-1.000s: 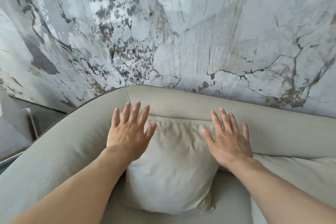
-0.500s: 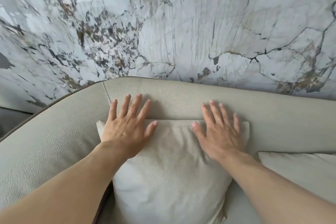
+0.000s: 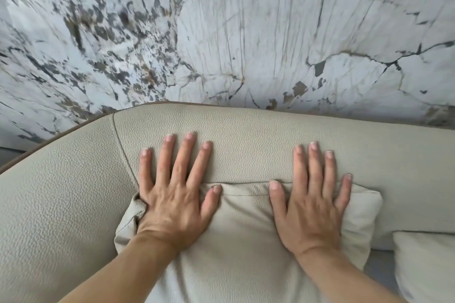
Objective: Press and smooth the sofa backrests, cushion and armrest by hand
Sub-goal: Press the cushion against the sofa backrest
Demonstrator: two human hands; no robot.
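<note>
While the beige cushion [image 3: 236, 241] is leaning against the sofa backrest [image 3: 246, 135], the left hand [image 3: 174, 202] and right hand [image 3: 310, 206] are lying flat on both, fingers [image 3: 184, 155] spread, grasping nothing, apparently pressing. A second cushion [image 3: 426, 265] is sitting right; a marble wall [image 3: 246, 32] is rising behind.

Two bare hands and forearms of the person, seen from the head camera.

The left hand [image 3: 172, 206] and the right hand [image 3: 310, 209] wear no gloves, rings, watch or bracelet; both forearms are uncovered, with no sleeve in view to the frame edge. The fingernails are short, rounded and unpainted, and tendons and knuckle creases show on the backs of both hands.
</note>
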